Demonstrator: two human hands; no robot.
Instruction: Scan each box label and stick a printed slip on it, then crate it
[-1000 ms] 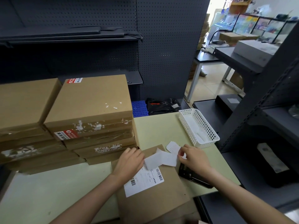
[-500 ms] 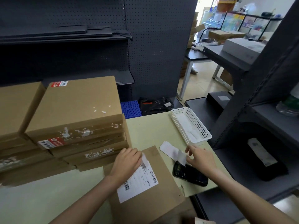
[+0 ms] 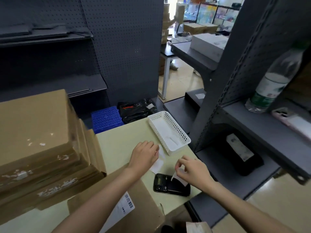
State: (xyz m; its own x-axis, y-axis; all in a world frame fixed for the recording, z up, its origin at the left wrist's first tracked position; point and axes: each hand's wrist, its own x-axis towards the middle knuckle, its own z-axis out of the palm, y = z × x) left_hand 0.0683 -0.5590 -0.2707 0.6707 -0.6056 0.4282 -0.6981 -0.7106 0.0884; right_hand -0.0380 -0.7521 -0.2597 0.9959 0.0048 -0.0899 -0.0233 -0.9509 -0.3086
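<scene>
**Slip half-peeled: where this could slip away from us**

Our right hand [image 3: 190,171], at about 5 o'clock from the white basket [image 3: 184,141], pinches a small white slip [image 3: 180,178] between thumb and fingertips just above the black handheld printer [image 3: 170,185]; the other fingers are loosely curled. Our left hand [image 3: 144,156] lies fingers-down on a strip of backing paper [image 3: 157,164] on the table [image 3: 121,142]; whether it pinches the strip or only presses it, we cannot tell.

The box [image 3: 134,211] we are working on sits at 6 o'clock, its shipping label [image 3: 121,211] partly under our left forearm.

We judge the main risks to be these:
- The slip could curl and stick to our own fingers, or fold on itself, since only one edge is held.
- Swinging it toward the box, we might cover the barcode, because the forearm hides the label.
- An elbow could nudge the tall stack of boxes [image 3: 38,142] at 9 o'clock.
- The printer lies near the table edge and could be knocked off.
</scene>
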